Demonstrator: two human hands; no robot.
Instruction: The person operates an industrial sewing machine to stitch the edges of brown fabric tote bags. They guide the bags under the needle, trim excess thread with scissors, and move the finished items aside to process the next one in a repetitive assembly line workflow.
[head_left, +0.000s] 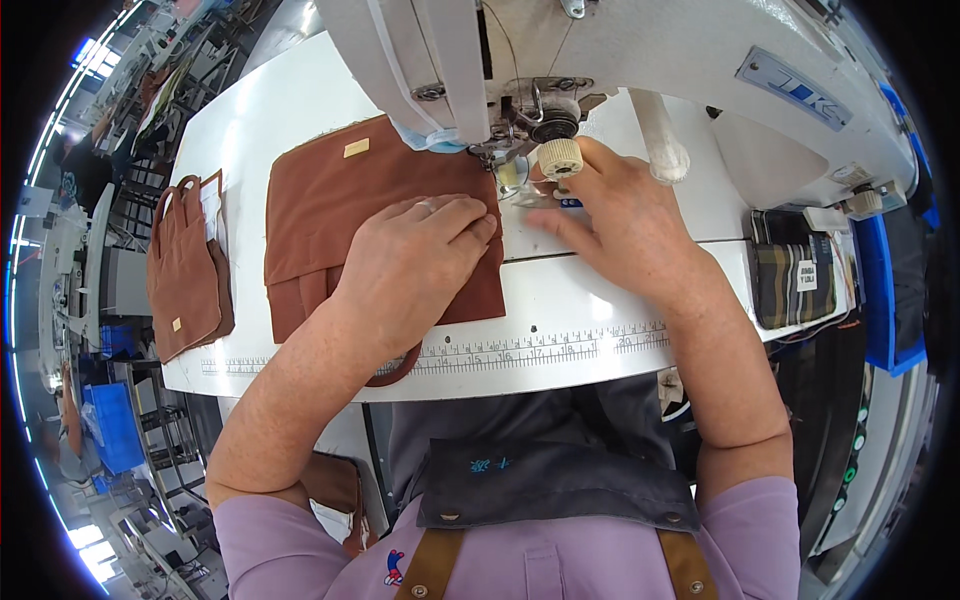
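Note:
A brown fabric bag piece [330, 200] with a small gold label lies on the white sewing table [230, 130], a strap loop hanging at the front edge. My left hand [420, 250] presses on its right part, fingers bent close together at the edge beside the machine's needle area [492, 160]. My right hand [625, 225] is right of the needle, thumb stretched out over the table, other fingertips partly hidden by the machine's cream knob [560, 158]. A small blue object [568, 203] lies under that hand, too small to identify.
A second brown bag [185, 280] lies at the left. At the right are a checked folded cloth [790, 290] and a blue bin [890, 300]. The machine head [680, 45] spans the top. Other workstations and people show along the left rim.

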